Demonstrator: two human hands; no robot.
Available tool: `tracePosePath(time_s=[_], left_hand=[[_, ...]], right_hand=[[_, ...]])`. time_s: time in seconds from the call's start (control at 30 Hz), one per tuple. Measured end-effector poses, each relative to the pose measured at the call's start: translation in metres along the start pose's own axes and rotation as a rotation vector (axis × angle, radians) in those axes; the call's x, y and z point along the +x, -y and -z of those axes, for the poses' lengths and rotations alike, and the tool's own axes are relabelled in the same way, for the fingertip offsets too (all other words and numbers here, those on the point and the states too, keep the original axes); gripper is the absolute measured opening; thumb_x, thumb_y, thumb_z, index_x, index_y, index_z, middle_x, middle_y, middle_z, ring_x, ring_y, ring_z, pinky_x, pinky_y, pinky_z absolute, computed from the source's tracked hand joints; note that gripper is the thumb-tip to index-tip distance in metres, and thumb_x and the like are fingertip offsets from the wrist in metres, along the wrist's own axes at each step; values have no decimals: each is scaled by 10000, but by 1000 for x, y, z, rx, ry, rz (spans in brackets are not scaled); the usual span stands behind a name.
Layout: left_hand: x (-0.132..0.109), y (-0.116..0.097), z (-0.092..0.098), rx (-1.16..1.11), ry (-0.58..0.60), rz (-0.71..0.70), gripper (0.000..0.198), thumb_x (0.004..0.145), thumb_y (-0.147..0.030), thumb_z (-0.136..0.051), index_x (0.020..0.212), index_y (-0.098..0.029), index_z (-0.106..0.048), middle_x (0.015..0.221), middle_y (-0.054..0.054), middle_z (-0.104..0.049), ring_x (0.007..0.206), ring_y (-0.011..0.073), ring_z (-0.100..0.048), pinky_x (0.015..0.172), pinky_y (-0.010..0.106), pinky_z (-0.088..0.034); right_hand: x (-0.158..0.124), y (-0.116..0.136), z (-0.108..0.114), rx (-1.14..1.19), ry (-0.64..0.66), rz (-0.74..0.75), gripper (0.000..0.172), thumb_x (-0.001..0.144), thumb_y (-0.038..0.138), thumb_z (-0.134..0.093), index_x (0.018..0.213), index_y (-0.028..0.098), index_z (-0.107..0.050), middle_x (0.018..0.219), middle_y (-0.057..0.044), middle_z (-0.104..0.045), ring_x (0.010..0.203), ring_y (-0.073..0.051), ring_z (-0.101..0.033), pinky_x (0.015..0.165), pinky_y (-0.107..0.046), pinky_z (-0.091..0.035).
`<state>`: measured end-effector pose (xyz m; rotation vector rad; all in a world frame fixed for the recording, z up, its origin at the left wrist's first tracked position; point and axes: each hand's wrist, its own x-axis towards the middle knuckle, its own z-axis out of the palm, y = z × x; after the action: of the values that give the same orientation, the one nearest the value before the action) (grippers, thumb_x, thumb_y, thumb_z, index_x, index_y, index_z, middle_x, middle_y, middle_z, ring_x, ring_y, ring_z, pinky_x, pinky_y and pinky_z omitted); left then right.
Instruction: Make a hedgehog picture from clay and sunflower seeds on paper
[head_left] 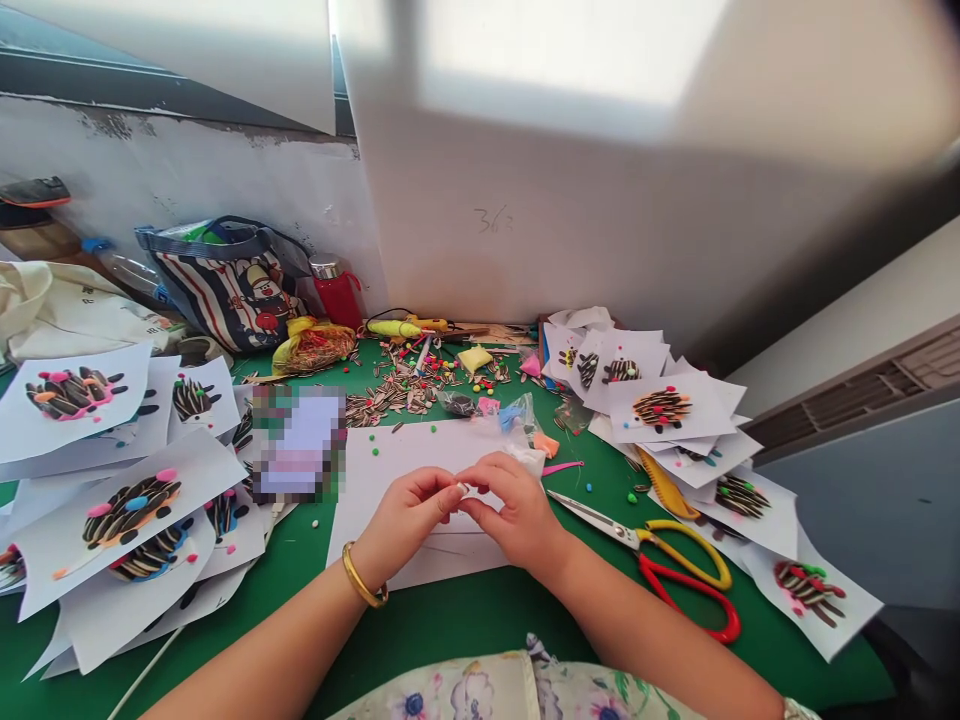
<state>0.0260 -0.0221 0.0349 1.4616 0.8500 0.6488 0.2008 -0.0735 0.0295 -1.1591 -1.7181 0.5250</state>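
Observation:
Over a white sheet of paper (375,510), my left hand (409,510) and my right hand (514,510) meet at the fingertips. Both are closed in a pinch around a small white lump (463,490), mostly hidden by the fingers; it looks like soft clay. A gold bangle (363,577) circles my left wrist. Just past my right hand lie small bags of coloured clay (514,415) and an orange lump (547,444). A pink stick-like tool (562,467) rests to the right of them.
Scissors (652,550) with red and yellow handles lie at right. Stacked paper sheets with sunflower-seed hedgehog shapes stand at left (180,460) and right (731,400). Loose seeds (390,390), a yellow glue gun (427,323), a blurred-out phone (300,445) and a striped bag (225,280) lie beyond.

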Motion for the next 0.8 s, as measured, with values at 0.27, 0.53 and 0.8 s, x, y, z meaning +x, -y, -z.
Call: tracePosePath(time_s=[0.27, 0.53, 0.8], left_hand=[[0, 0, -1, -34, 23, -1, 399, 875, -533, -557, 831, -157, -684, 738, 22, -613, 653, 131, -516, 633, 259, -432], [0, 1, 2, -60, 6, 36, 327, 805, -490, -670, 812, -162, -658, 730, 1, -586, 675, 126, -483, 649, 250, -414], [-2, 3, 1, -33, 101, 18, 327, 849, -468, -624, 859, -150, -700, 781, 31, -616, 717, 144, -505, 682, 273, -427]], right_hand=[[-2, -2, -1, -25, -41, -14, 98, 889, 190, -620, 951, 239, -679, 869, -33, -613, 822, -173, -582, 729, -322, -488], [-4, -5, -2, -67, -7, 46, 265, 888, 226, -650, 1148, 271, -670, 920, -37, -611, 854, -175, -586, 744, -325, -499], [-4, 0, 0, -90, -50, 77, 155, 882, 305, -674, 1026, 262, -712, 848, -37, -612, 793, -179, -589, 694, -325, -503]])
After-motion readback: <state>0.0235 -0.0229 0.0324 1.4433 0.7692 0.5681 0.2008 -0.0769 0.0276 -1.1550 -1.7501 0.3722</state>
